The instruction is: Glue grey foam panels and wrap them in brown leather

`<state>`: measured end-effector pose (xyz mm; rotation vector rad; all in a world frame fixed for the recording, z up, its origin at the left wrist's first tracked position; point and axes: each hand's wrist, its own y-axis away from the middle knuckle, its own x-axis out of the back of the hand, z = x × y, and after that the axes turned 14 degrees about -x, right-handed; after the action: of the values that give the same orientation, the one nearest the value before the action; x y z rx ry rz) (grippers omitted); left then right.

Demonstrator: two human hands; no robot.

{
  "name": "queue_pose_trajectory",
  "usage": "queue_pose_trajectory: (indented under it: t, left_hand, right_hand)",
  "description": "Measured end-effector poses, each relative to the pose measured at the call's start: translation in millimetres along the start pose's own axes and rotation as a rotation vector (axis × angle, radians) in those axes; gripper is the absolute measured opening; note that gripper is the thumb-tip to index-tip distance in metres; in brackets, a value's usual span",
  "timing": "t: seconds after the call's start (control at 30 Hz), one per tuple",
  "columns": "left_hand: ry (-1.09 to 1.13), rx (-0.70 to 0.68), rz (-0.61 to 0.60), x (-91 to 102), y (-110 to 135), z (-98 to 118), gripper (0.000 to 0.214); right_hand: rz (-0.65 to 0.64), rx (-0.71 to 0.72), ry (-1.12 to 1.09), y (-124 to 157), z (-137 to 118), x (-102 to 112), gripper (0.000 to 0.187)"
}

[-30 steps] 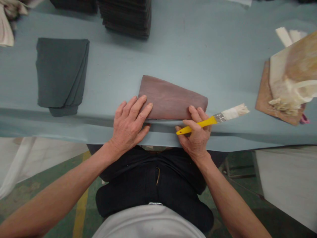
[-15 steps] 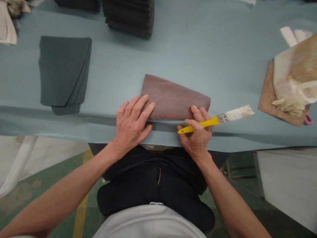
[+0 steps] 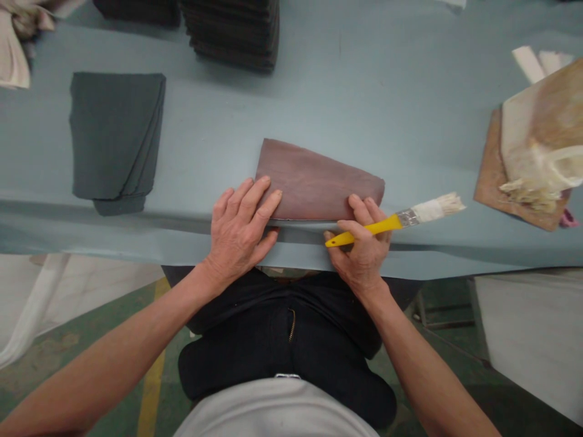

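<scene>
A brown leather piece (image 3: 314, 182) lies at the near edge of the blue-grey table (image 3: 364, 103). My left hand (image 3: 239, 230) rests flat on its left corner, fingers stretched out. My right hand (image 3: 362, 249) is closed around the yellow handle of a paintbrush (image 3: 396, 221), whose pale bristles point right, and its fingertips touch the leather's right corner.
A stack of dark grey fabric pieces (image 3: 113, 136) lies at the left. Taller dark stacks (image 3: 232, 30) stand at the back. At the right, a brown board (image 3: 501, 176) carries a glue-stained container (image 3: 542, 139). Pale cloth (image 3: 16, 42) sits at the far left corner.
</scene>
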<state>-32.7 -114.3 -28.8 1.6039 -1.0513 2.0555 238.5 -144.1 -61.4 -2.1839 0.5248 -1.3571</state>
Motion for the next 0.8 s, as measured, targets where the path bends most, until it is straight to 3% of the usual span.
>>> queue_pose_trajectory:
  t: [0.33,0.5,0.63,0.8]
  left_hand:
    - [-0.087,0.015,-0.053,14.0,12.0,-7.8,0.075]
    - [-0.04,0.02,-0.082,28.4,12.8,-11.5,0.066]
    - [-0.029,0.023,-0.078,38.6,-3.1,-7.4,0.054]
    - [0.02,-0.054,-0.054,42.5,-43.4,6.4,0.053]
  right_hand:
    - [-0.028,-0.042,-0.037,-1.4,-5.5,2.8,0.027]
    - [-0.029,-0.031,-0.049,-3.9,-10.6,4.2,0.024]
    - [-0.027,-0.041,-0.048,-4.8,-12.6,4.6,0.022]
    - [-0.03,-0.031,-0.061,-4.4,-12.9,4.5,0.022]
